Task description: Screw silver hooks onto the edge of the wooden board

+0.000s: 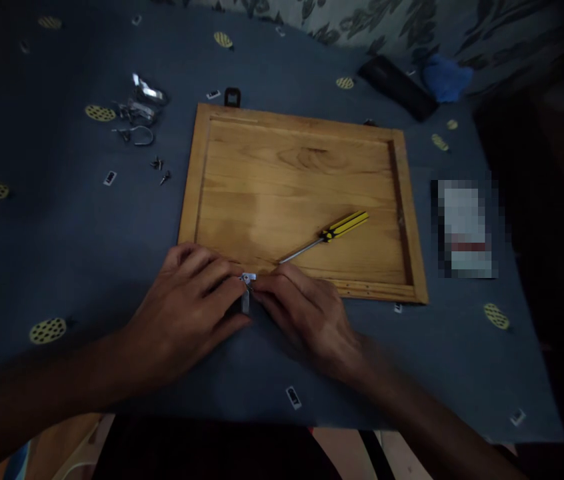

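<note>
A wooden panel with a raised rim (302, 119) lies on the blue tablecloth. At its near edge, left of the middle, sits a small shiny metal fitting (246, 279) with a screw head in it and a strip pointing down toward me. My left hand (195, 303) steadies this fitting from the left, its fingers closed against it. From the right, my right hand (309, 310) has thumb and forefinger pinched at the fitting's side; what is between those fingertips is hidden. Just beyond my right hand, a yellow-and-black screwdriver (345, 225) rests on the panel with its tip toward my fingers.
Left of the panel lie several metal fittings (143, 110) and loose screws (165, 177). A dark metal loop (233, 97) juts from the panel's far edge. At the back right are a black case (398, 88) and a blue cloth (447, 78). A blurred-out rectangular object (466, 227) lies to the right.
</note>
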Available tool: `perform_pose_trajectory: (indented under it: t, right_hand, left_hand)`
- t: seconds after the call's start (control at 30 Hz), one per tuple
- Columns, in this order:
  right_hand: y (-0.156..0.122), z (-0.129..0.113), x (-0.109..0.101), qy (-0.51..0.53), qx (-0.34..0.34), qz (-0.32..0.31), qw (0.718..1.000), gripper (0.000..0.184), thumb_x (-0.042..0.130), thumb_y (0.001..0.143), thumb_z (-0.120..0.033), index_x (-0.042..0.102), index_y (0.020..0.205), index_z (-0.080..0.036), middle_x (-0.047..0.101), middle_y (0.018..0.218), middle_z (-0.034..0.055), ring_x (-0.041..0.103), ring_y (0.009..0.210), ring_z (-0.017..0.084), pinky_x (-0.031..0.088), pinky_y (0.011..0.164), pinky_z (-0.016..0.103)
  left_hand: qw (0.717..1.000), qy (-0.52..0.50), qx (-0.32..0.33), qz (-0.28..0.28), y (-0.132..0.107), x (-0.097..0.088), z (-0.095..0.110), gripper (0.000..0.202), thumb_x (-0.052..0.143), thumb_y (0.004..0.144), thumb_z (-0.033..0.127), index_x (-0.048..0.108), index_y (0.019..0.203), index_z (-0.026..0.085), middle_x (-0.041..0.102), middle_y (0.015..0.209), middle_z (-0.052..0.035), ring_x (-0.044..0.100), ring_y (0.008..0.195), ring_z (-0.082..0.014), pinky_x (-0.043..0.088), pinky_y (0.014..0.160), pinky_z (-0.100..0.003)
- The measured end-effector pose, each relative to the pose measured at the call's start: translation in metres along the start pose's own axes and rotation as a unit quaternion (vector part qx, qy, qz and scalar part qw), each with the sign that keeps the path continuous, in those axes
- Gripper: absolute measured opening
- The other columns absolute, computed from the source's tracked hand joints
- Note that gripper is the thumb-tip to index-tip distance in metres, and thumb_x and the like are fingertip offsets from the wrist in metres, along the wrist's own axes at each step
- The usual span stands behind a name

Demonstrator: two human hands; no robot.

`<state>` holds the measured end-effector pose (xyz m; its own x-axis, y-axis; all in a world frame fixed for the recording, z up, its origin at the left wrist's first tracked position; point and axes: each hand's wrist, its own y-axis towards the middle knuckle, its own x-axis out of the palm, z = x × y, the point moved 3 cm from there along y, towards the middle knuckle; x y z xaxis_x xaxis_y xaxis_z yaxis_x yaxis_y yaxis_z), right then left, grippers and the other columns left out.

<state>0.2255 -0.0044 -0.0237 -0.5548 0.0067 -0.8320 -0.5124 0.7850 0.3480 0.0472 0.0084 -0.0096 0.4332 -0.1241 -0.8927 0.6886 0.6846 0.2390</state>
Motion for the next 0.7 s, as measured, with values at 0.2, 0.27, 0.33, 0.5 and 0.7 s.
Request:
perform_pose_trajectory:
  t: [0.2,0.27,0.33,0.5,0.7]
  right_hand:
    - [0.008,0.006,-0.006,0.164,0.074,-0.059,0.982,0.011,0.056,0.100,-0.013,0.061,0.093,-0.019,0.065,0.083,0.0010,0.062,0.074,0.013,0.049,0.066,0.024]
    - [0.009,0.008,-0.008,0.192,0.090,-0.071,0.975,0.011,0.058,0.099,-0.013,0.061,0.091,-0.020,0.066,0.084,0.0003,0.063,0.075,0.013,0.049,0.067,0.024]
    - [0.010,0.009,-0.008,0.206,0.100,-0.076,0.970,0.011,0.058,0.098,-0.013,0.061,0.091,-0.021,0.067,0.084,-0.0001,0.063,0.076,0.013,0.048,0.067,0.024]
    - [0.013,0.011,-0.007,0.216,0.122,-0.081,0.965,0.011,0.060,0.097,-0.012,0.062,0.090,-0.020,0.067,0.083,-0.0003,0.063,0.074,0.012,0.047,0.067,0.024]
    - [0.017,0.012,-0.008,0.233,0.156,-0.093,0.955,0.011,0.062,0.094,-0.012,0.063,0.087,-0.020,0.067,0.080,-0.0014,0.061,0.070,0.012,0.045,0.064,0.024]
  left_hand:
    - [1.000,-0.014,-0.023,-0.007,0.001,-0.001,0.000,0.019,0.061,0.099,0.032,0.059,0.108,0.016,0.073,0.103,-0.0065,0.063,0.097,-0.0267,0.044,0.092,-0.047]
    - [0.999,-0.020,-0.031,-0.002,0.001,-0.001,0.000,0.019,0.062,0.098,0.032,0.058,0.108,0.016,0.074,0.104,-0.0072,0.063,0.096,-0.0265,0.044,0.092,-0.046]
    - [0.999,-0.021,-0.037,0.002,0.002,-0.002,0.000,0.021,0.062,0.098,0.031,0.056,0.111,0.016,0.074,0.103,-0.0075,0.063,0.097,-0.0263,0.045,0.092,-0.046]
    - [0.999,-0.013,-0.035,0.008,0.000,-0.001,-0.001,0.035,0.064,0.098,0.034,0.050,0.124,0.014,0.073,0.107,-0.0095,0.063,0.102,-0.0267,0.045,0.094,-0.046]
    - [0.999,-0.016,-0.032,0.013,-0.002,0.001,-0.002,0.039,0.064,0.098,0.033,0.047,0.129,0.016,0.072,0.110,-0.0092,0.062,0.105,-0.0265,0.045,0.097,-0.046]
